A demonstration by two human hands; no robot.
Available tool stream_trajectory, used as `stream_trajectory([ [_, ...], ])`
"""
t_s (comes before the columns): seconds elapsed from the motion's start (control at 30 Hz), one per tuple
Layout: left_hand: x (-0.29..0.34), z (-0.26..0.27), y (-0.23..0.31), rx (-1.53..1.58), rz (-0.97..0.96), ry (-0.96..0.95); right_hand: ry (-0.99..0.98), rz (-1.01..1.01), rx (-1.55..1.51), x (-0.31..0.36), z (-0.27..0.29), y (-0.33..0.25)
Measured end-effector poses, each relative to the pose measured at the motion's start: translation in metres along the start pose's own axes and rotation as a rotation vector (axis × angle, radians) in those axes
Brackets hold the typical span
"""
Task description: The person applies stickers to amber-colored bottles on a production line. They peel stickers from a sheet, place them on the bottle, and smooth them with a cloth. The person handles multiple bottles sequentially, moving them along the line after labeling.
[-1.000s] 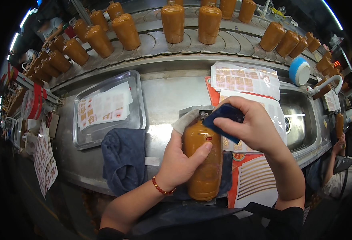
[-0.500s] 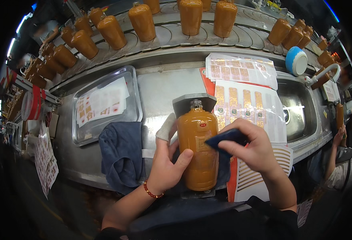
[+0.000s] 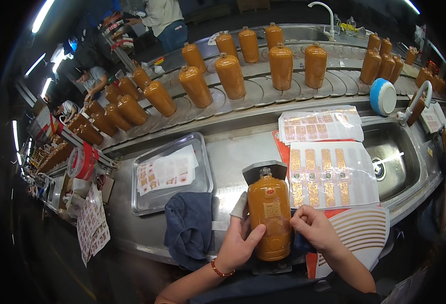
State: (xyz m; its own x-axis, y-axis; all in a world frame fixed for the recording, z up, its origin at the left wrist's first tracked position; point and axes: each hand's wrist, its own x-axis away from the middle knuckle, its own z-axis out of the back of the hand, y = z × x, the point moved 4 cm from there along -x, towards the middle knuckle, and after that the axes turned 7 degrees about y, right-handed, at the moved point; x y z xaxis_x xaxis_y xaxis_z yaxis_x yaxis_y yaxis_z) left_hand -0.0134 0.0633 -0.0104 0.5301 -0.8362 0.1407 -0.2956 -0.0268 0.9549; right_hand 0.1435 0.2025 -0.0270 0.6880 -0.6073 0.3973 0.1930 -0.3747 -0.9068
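Mainly, the near risk is a slip. The left hand (image 3: 237, 248) grasps the bottle (image 3: 277, 244) by its left side, thumb over the front. The right hand (image 3: 318, 230) is at the bottle's right side, fingers curled toward the thumb; whether they pinch anything, I cannot tell. The bottle is right in front of the person, neck pointing away, by a metal bracket (image 3: 253, 175); how it is propped underneath is hidden. Its glossy, rounded wall could roll if the left grasp loosened, and a sideways rub might then skew the gold label (image 3: 272, 211) or lift a corner, if it is weakly stuck.

Under the right forearm, the strip sheet (image 3: 362, 228) could be dragged by a careless elbow. Farther out, the label sheets (image 3: 329, 175) lie close to the sink (image 3: 410, 147), so a splash from the tap (image 3: 428, 91) might wet and curl them. Beyond the bench (image 3: 243, 147), more bottles (image 3: 282, 68) stand upright on the belt (image 3: 344, 81); a jolt could topple one.
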Motion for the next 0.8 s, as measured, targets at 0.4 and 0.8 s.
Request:
stream_trajectory([
  [0.4, -0.009, 0.002, 0.007, -0.034, -0.041, 0.026, 0.003, 0.073, -0.029, -0.022, 0.018, -0.023],
  [0.8, -0.027, -0.014, 0.022, 0.023, -0.061, 0.029, -0.034, 0.169, 0.145, -0.036, -0.013, -0.055],
])
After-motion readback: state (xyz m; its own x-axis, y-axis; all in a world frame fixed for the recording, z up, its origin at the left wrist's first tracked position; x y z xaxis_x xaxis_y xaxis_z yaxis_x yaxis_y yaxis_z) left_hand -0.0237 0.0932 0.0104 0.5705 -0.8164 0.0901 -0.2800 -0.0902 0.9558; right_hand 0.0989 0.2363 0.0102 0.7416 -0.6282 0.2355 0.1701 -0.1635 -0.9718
